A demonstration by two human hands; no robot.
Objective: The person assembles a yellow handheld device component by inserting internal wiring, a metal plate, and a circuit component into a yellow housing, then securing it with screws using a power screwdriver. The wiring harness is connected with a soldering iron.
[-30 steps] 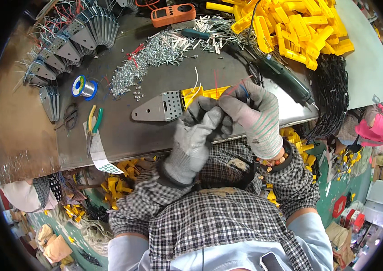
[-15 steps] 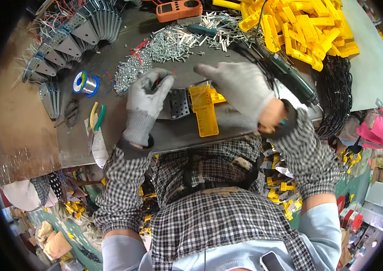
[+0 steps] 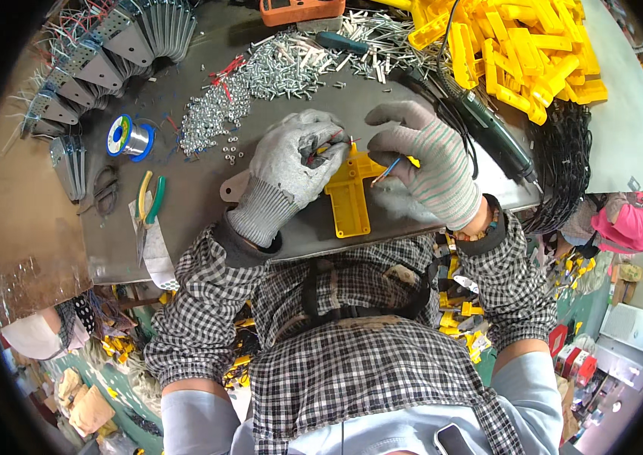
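1. At the near edge of the dark counter (image 3: pixel 192 197), between the two gloved hands, lies a yellow T-shaped plastic housing (image 3: pixel 349 205), its stem pointing toward the person.
2. The left hand (image 3: pixel 291 163) is over the housing's upper left with its fingers curled together; I cannot tell whether that grip is clenched on anything. Beneath this hand, the rounded end of a grey metal bracket (image 3: pixel 233 188) shows.
3. The right hand (image 3: pixel 428 159) is at the housing's upper right, index finger and thumb apart. A thin blue wire (image 3: pixel 386 173) sticks out below the thumb; whether that grip grasps it, I cannot tell.
4. Left of the hands are pliers (image 3: pixel 158 199) with yellow and green handles, scissors (image 3: pixel 105 191) and a solder spool (image 3: pixel 136 139).
5. Beyond the hands are heaped nuts (image 3: pixel 211 121), screws (image 3: pixel 283 76) and an orange meter (image 3: pixel 306 10).
6. At the right, a dark power screwdriver (image 3: pixel 492 136) lies between piled yellow housings (image 3: pixel 519 57) and black cables (image 3: pixel 570 152).
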